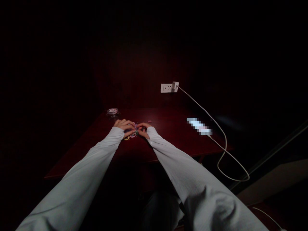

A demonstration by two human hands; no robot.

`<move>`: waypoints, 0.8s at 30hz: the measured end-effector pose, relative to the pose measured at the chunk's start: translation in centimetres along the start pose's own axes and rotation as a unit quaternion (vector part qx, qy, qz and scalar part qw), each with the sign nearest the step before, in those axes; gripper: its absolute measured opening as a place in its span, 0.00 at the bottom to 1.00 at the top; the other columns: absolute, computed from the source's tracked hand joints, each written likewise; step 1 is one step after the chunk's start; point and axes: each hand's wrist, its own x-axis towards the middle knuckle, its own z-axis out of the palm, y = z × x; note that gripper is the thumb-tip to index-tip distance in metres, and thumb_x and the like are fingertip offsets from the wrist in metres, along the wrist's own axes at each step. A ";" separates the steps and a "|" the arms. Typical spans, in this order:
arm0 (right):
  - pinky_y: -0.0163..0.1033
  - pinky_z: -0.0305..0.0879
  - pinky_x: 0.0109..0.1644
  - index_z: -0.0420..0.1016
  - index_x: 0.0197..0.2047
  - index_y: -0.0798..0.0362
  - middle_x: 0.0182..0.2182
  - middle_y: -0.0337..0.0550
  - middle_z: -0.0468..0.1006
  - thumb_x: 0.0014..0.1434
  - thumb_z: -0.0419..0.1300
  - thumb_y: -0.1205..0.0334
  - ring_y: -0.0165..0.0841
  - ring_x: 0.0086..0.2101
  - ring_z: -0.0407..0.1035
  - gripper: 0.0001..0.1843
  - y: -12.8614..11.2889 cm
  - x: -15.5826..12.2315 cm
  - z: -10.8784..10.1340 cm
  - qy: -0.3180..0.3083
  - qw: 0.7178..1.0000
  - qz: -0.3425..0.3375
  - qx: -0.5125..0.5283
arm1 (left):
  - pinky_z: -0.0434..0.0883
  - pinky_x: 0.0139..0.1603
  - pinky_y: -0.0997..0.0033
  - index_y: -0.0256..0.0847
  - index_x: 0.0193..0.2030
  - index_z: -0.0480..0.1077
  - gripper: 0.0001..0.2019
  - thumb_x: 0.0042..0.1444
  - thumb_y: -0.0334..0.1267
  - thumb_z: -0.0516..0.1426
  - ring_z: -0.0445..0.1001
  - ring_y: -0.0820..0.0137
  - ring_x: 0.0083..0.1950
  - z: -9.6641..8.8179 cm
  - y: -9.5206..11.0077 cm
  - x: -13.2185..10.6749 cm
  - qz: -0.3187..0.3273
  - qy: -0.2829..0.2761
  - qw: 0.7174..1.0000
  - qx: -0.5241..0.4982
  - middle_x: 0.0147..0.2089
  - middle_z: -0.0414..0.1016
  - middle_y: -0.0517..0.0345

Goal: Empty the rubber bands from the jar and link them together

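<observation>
My left hand (125, 124) and my right hand (144, 127) come together over the dark red table (166, 141), fingertips almost meeting. Between and below them lies a bunch of small coloured loops (127, 138) in yellow, pink, purple and green, which look like hair ties. The fingers of both hands are bent and pinched at the loops. Which loop each hand grips is too small and dark to make out. Behind my right hand a tiny reddish piece (149, 121) rests on the tabletop.
A round clear container (113, 112) stands at the table's back left. To the right lies a bright, blurred-out phone-like device (199, 126) with a white cable (226, 144) running to a charger (175, 85) in the wall socket (166, 88). The cable loops past the table's right edge.
</observation>
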 end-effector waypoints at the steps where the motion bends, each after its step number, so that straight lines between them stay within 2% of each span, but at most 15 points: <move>1: 0.32 0.61 0.35 0.84 0.39 0.49 0.34 0.35 0.79 0.53 0.72 0.65 0.25 0.27 0.61 0.08 -0.1 0.0 0.0 -0.001 1.000 -0.003 -0.005 | 0.61 0.51 0.54 0.49 0.45 0.84 0.14 0.71 0.50 0.58 0.74 0.60 0.48 0.0 0.0 0.0 0.000 0.001 1.000 0.000 0.52 0.85 0.54; 15: 0.34 0.61 0.36 0.81 0.31 0.51 0.32 0.35 0.77 0.53 0.73 0.65 0.26 0.28 0.62 0.05 -0.3 0.0 0.0 0.008 1.000 0.006 -0.011 | 0.61 0.51 0.55 0.50 0.44 0.84 0.17 0.71 0.55 0.57 0.74 0.61 0.47 0.1 0.0 0.0 -0.004 -0.002 1.000 -0.008 0.51 0.85 0.55; 24: 0.32 0.60 0.34 0.79 0.29 0.51 0.28 0.33 0.75 0.52 0.72 0.65 0.25 0.26 0.60 0.06 -0.5 -0.1 -0.2 0.020 1.000 0.019 -0.012 | 0.61 0.50 0.55 0.50 0.46 0.83 0.14 0.71 0.52 0.58 0.76 0.61 0.48 0.1 -0.3 0.0 -0.015 0.011 1.000 -0.004 0.51 0.86 0.55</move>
